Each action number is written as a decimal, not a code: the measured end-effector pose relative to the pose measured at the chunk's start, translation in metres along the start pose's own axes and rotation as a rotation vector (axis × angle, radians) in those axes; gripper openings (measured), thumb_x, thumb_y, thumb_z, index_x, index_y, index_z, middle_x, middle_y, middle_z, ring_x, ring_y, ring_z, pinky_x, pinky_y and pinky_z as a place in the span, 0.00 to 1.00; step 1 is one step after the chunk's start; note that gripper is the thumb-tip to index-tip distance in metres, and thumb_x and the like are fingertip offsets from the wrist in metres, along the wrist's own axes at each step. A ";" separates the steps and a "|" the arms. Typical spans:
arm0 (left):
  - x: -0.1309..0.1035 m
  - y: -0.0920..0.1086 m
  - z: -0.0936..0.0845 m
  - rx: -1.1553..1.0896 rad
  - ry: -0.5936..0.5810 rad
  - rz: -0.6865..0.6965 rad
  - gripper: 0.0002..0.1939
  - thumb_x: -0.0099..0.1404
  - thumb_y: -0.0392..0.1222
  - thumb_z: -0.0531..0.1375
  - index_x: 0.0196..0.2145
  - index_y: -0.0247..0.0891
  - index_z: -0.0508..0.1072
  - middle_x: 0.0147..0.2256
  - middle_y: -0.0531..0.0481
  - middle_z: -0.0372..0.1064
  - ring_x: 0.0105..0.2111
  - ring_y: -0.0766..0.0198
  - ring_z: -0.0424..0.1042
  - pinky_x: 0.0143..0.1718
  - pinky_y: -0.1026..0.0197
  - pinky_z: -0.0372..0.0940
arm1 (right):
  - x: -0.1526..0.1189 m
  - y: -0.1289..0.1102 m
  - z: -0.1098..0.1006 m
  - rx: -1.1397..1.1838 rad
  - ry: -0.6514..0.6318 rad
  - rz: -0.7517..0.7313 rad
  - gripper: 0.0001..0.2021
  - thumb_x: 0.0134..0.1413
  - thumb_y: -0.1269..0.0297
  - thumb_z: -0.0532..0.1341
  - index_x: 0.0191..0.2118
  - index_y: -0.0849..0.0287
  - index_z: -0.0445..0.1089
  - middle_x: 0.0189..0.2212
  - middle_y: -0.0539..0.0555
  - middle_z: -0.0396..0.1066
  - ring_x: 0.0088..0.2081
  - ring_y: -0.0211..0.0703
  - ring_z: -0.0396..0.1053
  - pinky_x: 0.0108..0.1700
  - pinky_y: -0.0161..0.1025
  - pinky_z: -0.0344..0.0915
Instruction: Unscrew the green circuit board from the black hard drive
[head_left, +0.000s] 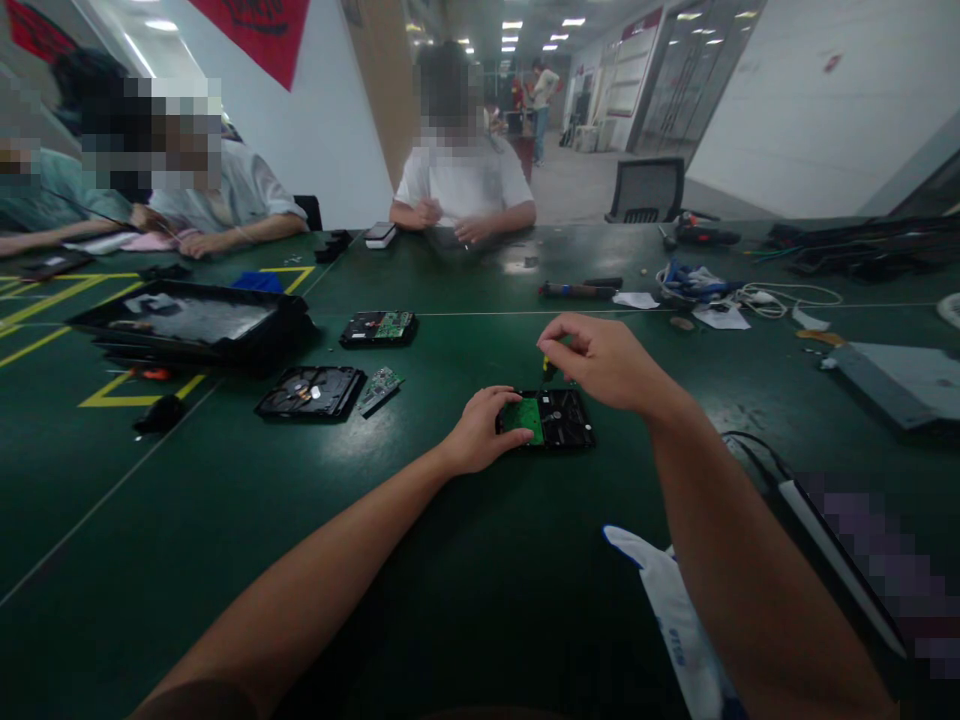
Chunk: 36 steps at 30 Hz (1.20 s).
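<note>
A hard drive with a green circuit board on its left half lies flat on the table in front of me. My left hand grips its left end, the thumb along the near edge and the fingers at the far edge. Above the far edge, my right hand pinches a small screwdriver with a yellow and black handle. The screwdriver points down toward the drive; whether its tip touches a screw is too small to tell.
Left of the drive lie a loose circuit board, an opened hard drive and another drive. Black trays stand farther left. A white glove lies by my right forearm, a grey metal box at right. Several people sit opposite.
</note>
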<state>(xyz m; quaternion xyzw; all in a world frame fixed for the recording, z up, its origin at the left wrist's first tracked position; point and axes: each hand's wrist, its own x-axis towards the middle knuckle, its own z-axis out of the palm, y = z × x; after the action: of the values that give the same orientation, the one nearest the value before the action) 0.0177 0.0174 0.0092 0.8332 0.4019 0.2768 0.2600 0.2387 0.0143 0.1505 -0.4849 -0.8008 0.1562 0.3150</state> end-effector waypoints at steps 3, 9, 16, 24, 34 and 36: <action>0.000 0.000 0.000 0.001 0.007 0.009 0.29 0.66 0.54 0.67 0.59 0.40 0.69 0.63 0.37 0.64 0.64 0.45 0.64 0.66 0.39 0.59 | 0.000 0.001 0.000 0.076 -0.052 0.005 0.13 0.68 0.55 0.57 0.40 0.57 0.75 0.32 0.52 0.76 0.31 0.41 0.72 0.35 0.39 0.63; 0.000 -0.003 0.000 -0.003 0.000 0.012 0.29 0.65 0.54 0.67 0.60 0.41 0.69 0.63 0.37 0.64 0.65 0.45 0.63 0.66 0.38 0.58 | -0.001 0.003 -0.002 0.154 -0.107 0.053 0.14 0.68 0.59 0.56 0.51 0.55 0.76 0.32 0.52 0.77 0.30 0.41 0.74 0.35 0.39 0.67; 0.000 -0.001 -0.001 -0.007 0.002 0.009 0.29 0.66 0.54 0.67 0.60 0.40 0.69 0.63 0.37 0.64 0.65 0.45 0.63 0.66 0.39 0.58 | -0.001 0.002 -0.001 0.025 0.007 0.033 0.10 0.62 0.57 0.62 0.40 0.57 0.76 0.35 0.54 0.78 0.34 0.43 0.72 0.35 0.39 0.63; 0.000 -0.001 0.001 0.000 0.008 0.013 0.29 0.65 0.53 0.68 0.59 0.41 0.69 0.63 0.38 0.65 0.64 0.45 0.64 0.66 0.39 0.59 | 0.000 0.005 0.002 0.167 -0.067 0.043 0.14 0.68 0.55 0.57 0.45 0.56 0.76 0.34 0.53 0.78 0.30 0.41 0.74 0.34 0.39 0.68; -0.001 -0.002 0.001 -0.008 0.007 0.009 0.29 0.66 0.54 0.67 0.60 0.41 0.69 0.63 0.38 0.64 0.65 0.45 0.63 0.67 0.39 0.58 | 0.000 0.006 0.000 0.049 0.000 0.010 0.11 0.63 0.56 0.62 0.43 0.56 0.77 0.36 0.54 0.79 0.35 0.44 0.73 0.37 0.41 0.65; -0.001 -0.002 0.000 -0.009 0.004 0.010 0.29 0.66 0.54 0.67 0.60 0.41 0.69 0.63 0.37 0.64 0.65 0.45 0.63 0.67 0.39 0.58 | 0.000 0.005 0.001 0.032 0.023 0.036 0.10 0.61 0.56 0.64 0.40 0.57 0.76 0.34 0.54 0.78 0.33 0.44 0.72 0.35 0.40 0.64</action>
<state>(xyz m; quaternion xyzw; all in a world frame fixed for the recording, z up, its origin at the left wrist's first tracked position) 0.0164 0.0175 0.0077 0.8335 0.3972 0.2815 0.2615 0.2414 0.0170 0.1465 -0.4960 -0.7856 0.1690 0.3290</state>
